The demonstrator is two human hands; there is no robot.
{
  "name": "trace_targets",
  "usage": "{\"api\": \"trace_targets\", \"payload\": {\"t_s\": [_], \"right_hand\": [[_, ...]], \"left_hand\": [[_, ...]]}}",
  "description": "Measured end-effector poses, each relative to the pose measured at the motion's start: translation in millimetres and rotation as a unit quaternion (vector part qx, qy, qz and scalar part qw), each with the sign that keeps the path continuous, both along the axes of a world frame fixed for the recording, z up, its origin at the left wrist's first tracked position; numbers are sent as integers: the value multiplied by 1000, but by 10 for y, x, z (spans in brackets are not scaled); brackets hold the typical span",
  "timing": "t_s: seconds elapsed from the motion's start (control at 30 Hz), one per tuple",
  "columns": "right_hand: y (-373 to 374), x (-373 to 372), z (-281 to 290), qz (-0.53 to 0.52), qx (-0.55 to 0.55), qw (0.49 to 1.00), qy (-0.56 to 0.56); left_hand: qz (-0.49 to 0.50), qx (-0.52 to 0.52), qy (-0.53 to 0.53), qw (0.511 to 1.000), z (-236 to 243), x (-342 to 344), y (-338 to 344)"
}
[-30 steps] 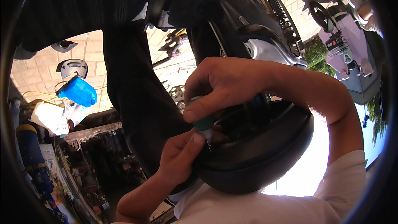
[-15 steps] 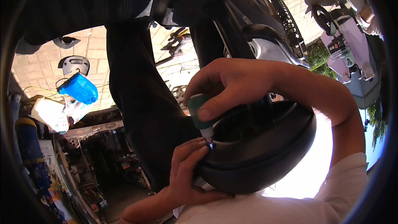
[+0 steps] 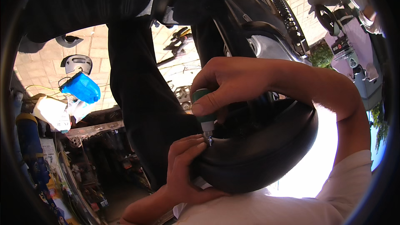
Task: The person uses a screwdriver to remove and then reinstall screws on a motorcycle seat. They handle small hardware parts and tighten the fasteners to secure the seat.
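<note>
A smooth, curved black mudguard point(image 3: 258, 154) bulges across the lower middle. My right hand point(image 3: 231, 79) reaches over it from the right, its fingers wrapped round the green upper part of a short screwdriver point(image 3: 206, 126). The tool's pale lower collar shows below the fingers. Its metal tip points down at the mudguard's left edge; I cannot tell whether it sits in a screw. My left hand point(image 3: 181, 168) grips that same edge, fingertips beside the tip and thumb underneath.
Dark-trousered legs point(image 3: 133, 91) stand beyond the mudguard. A black coil-spring shock absorber point(image 3: 291, 21) and vehicle bodywork are at upper right. A blue bag point(image 3: 83, 89) and white bags point(image 3: 52, 112) lie left on paving. Cluttered shelves point(image 3: 89, 166) fill the lower left. A person's hand point(image 3: 369, 14) shows far right.
My right hand has turned round the screwdriver, its thumb shifting left across the handle, and more of the pale collar shows. The left hand keeps its hold, moved slightly leftward.
</note>
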State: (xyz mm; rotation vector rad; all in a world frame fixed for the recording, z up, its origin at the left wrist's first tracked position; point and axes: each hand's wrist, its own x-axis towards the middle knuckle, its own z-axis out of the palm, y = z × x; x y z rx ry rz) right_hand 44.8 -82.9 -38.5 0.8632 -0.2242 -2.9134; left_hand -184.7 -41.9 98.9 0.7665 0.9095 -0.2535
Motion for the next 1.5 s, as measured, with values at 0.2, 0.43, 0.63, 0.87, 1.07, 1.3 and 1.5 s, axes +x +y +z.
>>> {"api": "trace_targets", "payload": {"t_s": [0.2, 0.43, 0.63, 0.87, 1.07, 1.3, 1.5], "right_hand": [[144, -100, -169, -80, 39, 993, -73], [2, 1051, 872, -287, 287, 758, -510], [-1919, 553, 2386, -680, 265, 386, -563], [-3198, -1820, 1679, -883, 24, 224, -411], [-3190, -2537, 460, -936, 3, 225, -271], [-2551, -2213, -500, -960, 169, 189, -118], [-2186, -1873, -1022, -948, 286, 80, -112]], "left_hand": [[186, -168, 35, 967, -69, -161, -331], [217, -471, 59, 853, -626, -155, -561], [89, -419, 6, 904, -822, 150, -613], [102, -462, -74, 878, -941, 102, -1052], [93, -416, -134, 895, -1055, 13, -1305], [-18, -245, -244, 938, -1311, 209, -1256], [-266, 364, -387, 804, -1544, 466, -1411]]}}
